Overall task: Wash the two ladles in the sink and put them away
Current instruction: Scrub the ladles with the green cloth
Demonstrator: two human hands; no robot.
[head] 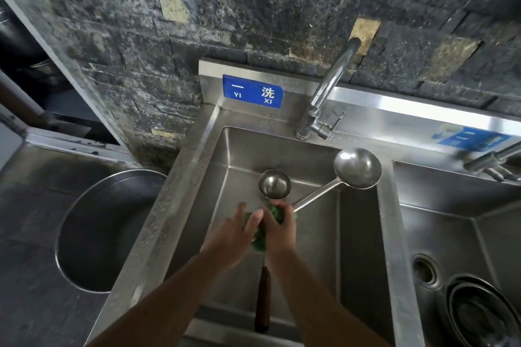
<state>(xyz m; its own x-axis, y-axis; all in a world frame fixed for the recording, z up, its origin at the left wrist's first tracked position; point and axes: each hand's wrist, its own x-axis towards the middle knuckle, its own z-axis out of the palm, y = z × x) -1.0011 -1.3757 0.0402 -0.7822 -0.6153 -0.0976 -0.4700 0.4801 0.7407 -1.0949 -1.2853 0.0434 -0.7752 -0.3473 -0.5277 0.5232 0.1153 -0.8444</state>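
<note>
Two steel ladles lie in the left sink basin [363,248]. The small ladle [275,184] has a dark wooden handle that rests toward the front rim. The large ladle [357,168] leans its bowl on the divider, and its shaft slants down-left to my hands. My right hand [279,229] grips a green scouring cloth [260,244] wrapped around the small ladle's shaft. My left hand [232,236] touches the cloth from the left with its visible finger and thumb held straight; its other fingers are hidden.
A chrome tap [324,98] rises behind the basin, with no water running. The right basin [439,220] holds stacked steel bowls [479,315] and a drain. A large round steel basin [93,231] sits in the counter on the left. A dark stone wall stands behind.
</note>
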